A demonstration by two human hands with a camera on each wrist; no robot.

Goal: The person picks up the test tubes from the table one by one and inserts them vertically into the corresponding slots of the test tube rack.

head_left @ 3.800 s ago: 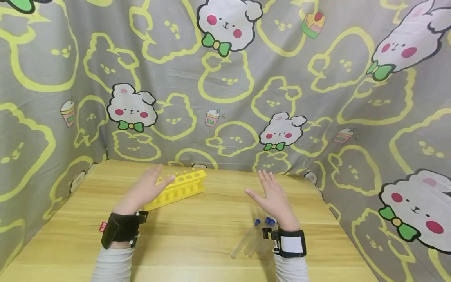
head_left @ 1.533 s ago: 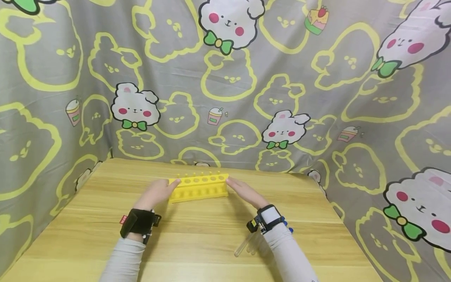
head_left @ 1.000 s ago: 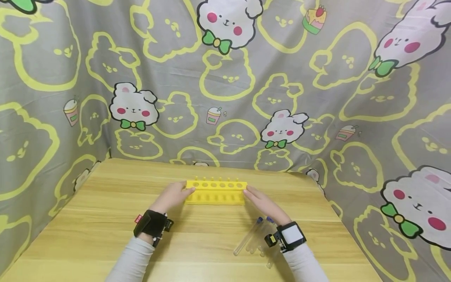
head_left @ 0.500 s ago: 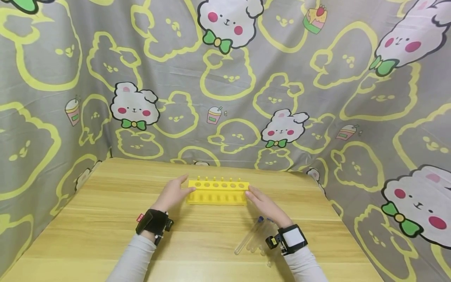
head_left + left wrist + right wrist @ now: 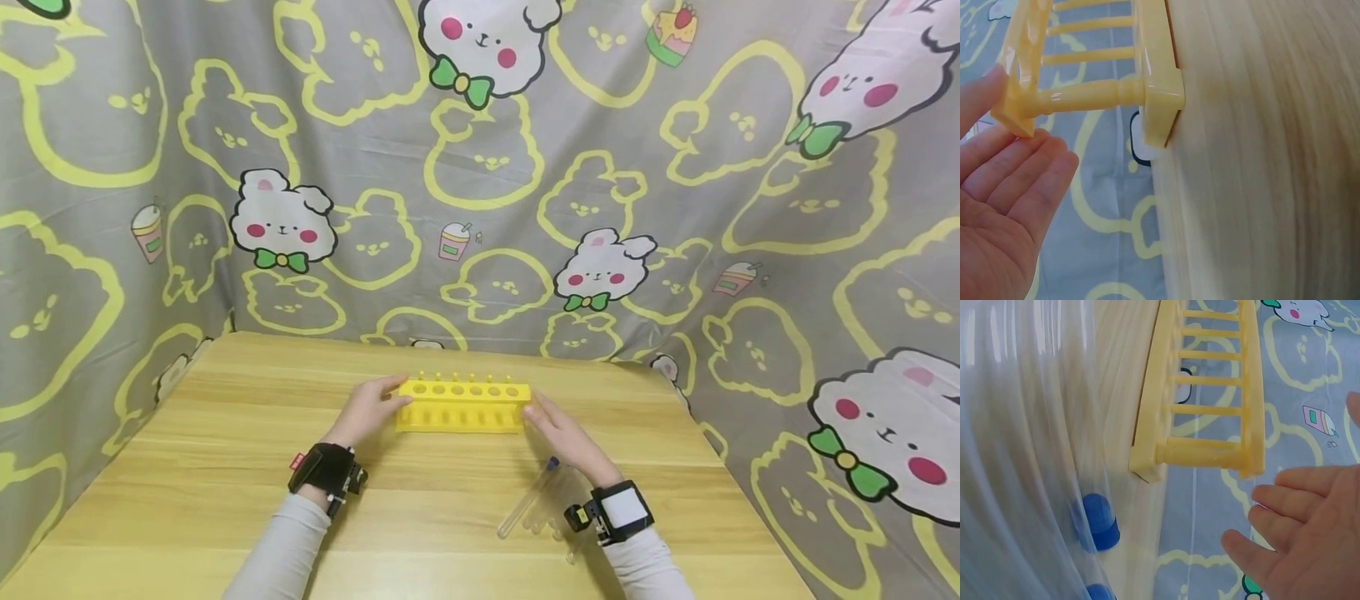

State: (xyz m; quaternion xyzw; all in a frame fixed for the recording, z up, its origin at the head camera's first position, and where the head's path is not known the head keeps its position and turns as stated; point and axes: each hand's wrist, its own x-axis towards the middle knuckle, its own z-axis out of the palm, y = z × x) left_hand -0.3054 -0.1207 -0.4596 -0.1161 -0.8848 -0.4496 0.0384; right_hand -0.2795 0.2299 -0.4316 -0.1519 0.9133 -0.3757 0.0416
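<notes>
A yellow rack (image 5: 462,405) stands upright near the middle of a wooden table (image 5: 187,483), its row of holes facing up. The left hand (image 5: 369,410) is laid against the rack's end at nine o'clock, fingers straight and relaxed; in the left wrist view the fingertips (image 5: 1035,140) are seen touching the corner of the top plate, nothing being gripped. The right hand (image 5: 564,433) is held open just off the end at three o'clock; in the right wrist view a small gap is seen between its fingers (image 5: 1285,503) and the rack (image 5: 1200,394), so contact cannot be confirmed.

The rack is judged to be light, stiff moulded plastic with a smooth, somewhat slippery finish. It is best taken at both short ends, by the top plate or the end posts, and kept level.

At five o'clock from the rack, clear tubes (image 5: 528,503) with blue caps (image 5: 1099,520) are lying flat on the table by the right wrist; they are judged fragile and prone to rolling.

The table top is smooth, pale wood grain. It is closed in on three sides by a grey curtain (image 5: 480,175) printed with yellow outlines and white cartoon animals.
</notes>
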